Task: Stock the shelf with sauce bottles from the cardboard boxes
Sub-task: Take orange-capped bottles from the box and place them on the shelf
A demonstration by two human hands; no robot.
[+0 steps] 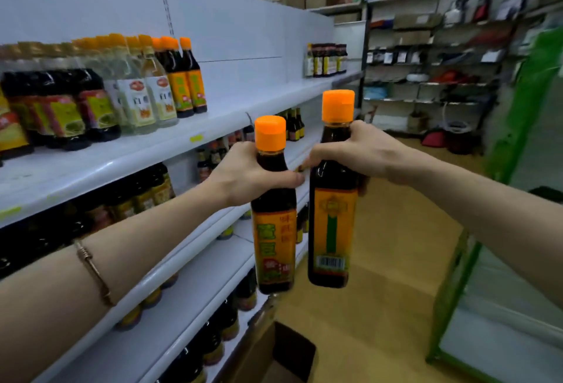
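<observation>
A broad bare stretch of the white upper shelf (pixel 243 102) lay open between a cluster of orange-capped bottles (pixel 170 78) at left and a smaller group of dark bottles (pixel 326 60) far along. Rows of bottles (pixel 146 190) crowded the tier below. An open cardboard box (pixel 283 352) stood on the aisle floor beside the shelving.

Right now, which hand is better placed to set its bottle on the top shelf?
Left, probably. The left hand grips its bottle on the shelf side, nearer the bare stretch; the right hand holds its bottle farther out over the aisle.
</observation>
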